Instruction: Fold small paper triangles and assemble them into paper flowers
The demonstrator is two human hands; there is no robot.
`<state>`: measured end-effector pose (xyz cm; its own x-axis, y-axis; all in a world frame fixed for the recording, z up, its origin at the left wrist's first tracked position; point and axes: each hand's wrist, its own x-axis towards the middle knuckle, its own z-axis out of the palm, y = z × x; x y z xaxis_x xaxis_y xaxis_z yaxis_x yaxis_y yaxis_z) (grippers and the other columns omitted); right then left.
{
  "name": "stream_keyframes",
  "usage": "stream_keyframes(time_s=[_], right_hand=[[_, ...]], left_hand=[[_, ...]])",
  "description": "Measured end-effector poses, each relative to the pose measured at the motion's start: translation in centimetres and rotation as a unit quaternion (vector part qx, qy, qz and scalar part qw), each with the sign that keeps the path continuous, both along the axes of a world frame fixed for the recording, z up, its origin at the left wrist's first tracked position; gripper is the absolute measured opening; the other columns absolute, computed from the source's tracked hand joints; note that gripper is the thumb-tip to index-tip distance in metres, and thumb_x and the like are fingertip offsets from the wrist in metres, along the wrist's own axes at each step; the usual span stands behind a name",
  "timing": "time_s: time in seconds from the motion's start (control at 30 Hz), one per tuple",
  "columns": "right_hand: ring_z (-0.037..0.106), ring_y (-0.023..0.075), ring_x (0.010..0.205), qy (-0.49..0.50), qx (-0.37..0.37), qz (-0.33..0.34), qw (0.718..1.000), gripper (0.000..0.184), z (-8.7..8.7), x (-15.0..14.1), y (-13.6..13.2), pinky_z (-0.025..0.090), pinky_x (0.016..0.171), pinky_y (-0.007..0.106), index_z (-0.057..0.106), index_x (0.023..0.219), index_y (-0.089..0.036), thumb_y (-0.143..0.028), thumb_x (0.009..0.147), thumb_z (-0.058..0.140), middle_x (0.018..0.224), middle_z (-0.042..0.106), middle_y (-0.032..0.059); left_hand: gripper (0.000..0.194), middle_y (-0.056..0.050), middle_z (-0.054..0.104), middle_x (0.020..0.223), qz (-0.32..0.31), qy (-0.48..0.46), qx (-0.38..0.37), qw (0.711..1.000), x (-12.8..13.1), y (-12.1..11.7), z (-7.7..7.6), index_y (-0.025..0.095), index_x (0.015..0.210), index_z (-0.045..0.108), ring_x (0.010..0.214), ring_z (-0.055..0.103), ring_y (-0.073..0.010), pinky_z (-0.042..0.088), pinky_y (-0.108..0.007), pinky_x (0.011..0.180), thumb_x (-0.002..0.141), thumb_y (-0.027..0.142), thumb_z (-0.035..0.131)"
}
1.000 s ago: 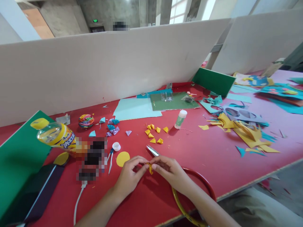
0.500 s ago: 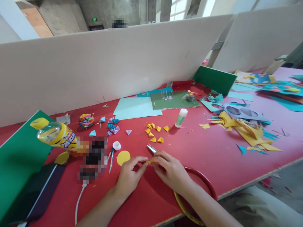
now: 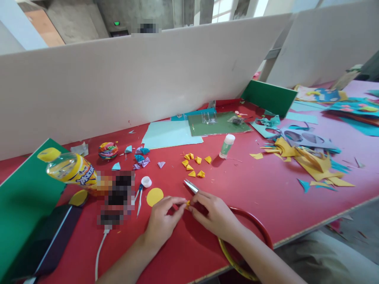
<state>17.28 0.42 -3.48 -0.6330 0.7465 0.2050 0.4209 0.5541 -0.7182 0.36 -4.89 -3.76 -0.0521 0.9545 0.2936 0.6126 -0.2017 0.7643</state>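
Note:
Between my two hands is a small folded yellow paper piece [image 3: 188,204], mostly covered by fingertips. My left hand [image 3: 166,217] pinches its left side, closed. My right hand [image 3: 211,213] is closed on its right side with thumb and fingers. Just beyond the right hand, metal scissors [image 3: 191,186] point away, their handles hidden beneath it. A flat yellow paper disc [image 3: 154,197] lies left of my left hand. Farther off sit several folded yellow paper pieces [image 3: 189,167] in a loose cluster.
A glue stick [image 3: 226,146] stands upright right of the cluster. Yellow and blue paper scraps [image 3: 314,161] spread at right. A drink bottle [image 3: 74,169], a dark case [image 3: 44,240] and tweezers [image 3: 139,201] are at left. A red-and-yellow ring [image 3: 260,225] lies under my right forearm.
The fingers have shifted slightly around the yellow paper piece, and more of it shows between the fingertips. The scissors and other objects stay in place.

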Motion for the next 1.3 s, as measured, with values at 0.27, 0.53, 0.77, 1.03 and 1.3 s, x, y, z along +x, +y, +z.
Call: stream_keyframes(time_s=[0.27, 0.53, 0.77, 1.03, 1.3], right_hand=[[0.054, 0.0148, 0.068, 0.019, -0.006, 0.002, 1.000, 0.008, 0.1, 0.3, 0.0, 0.041, 0.059, 0.023, 0.051, 0.080, -0.020, -0.018, 0.083, 0.043, 0.081, 0.056, 0.0043], [0.053, 0.0142, 0.071, 0.012, -0.005, 0.046, 0.999, 0.009, 0.2, 0.4, 0.0, 0.041, 0.063, 0.023, 0.051, 0.083, -0.020, -0.018, 0.085, 0.042, 0.084, 0.056, 0.0040], [0.052, 0.0132, 0.068, -0.001, -0.044, 0.087, 0.995, 0.013, 0.9, 0.5, -0.3, 0.041, 0.062, 0.022, 0.052, 0.084, -0.020, -0.017, 0.087, 0.040, 0.083, 0.055, 0.0025], [0.055, 0.0144, 0.074, 0.024, -0.065, 0.058, 0.996, 0.007, 1.1, 0.5, -0.4, 0.042, 0.063, 0.023, 0.052, 0.085, -0.021, -0.020, 0.084, 0.045, 0.087, 0.058, 0.0022], [0.057, 0.0176, 0.090, 0.169, -0.154, -0.125, 0.965, 0.035, -0.4, 0.4, 0.5, 0.047, 0.070, 0.028, 0.038, 0.118, -0.023, -0.030, 0.085, 0.044, 0.103, 0.060, 0.0070]], left_hand=[[0.022, -0.004, 0.069, 0.092, -0.022, -0.090, -0.109, 0.990, 0.1, 0.2, -0.3, 0.020, 0.096, 0.062, 0.084, 0.064, -0.0168, 0.052, -0.026, 0.076, 0.075, 0.024, 0.058], [0.015, -0.004, 0.070, 0.080, -0.013, -0.122, -0.135, 0.983, 0.0, 0.3, -0.2, 0.018, 0.083, 0.066, 0.073, 0.066, -0.0166, 0.053, -0.025, 0.070, 0.070, 0.025, 0.065], [0.011, -0.002, 0.065, 0.073, -0.039, -0.072, -0.131, 0.988, 0.1, 0.1, 0.5, 0.018, 0.075, 0.063, 0.068, 0.062, -0.0142, 0.050, -0.024, 0.065, 0.070, 0.026, 0.065], [0.009, -0.004, 0.065, 0.081, -0.073, 0.062, -0.025, 0.995, -0.8, 0.4, 0.6, 0.020, 0.082, 0.061, 0.079, 0.060, -0.0162, 0.048, -0.027, 0.073, 0.075, 0.025, 0.059], [0.046, -0.014, 0.041, 0.131, 0.130, 0.259, -0.078, 0.954, -4.0, 1.8, -0.4, 0.017, 0.115, 0.049, 0.118, 0.041, -0.0305, 0.037, -0.045, 0.094, 0.075, 0.040, 0.055]])
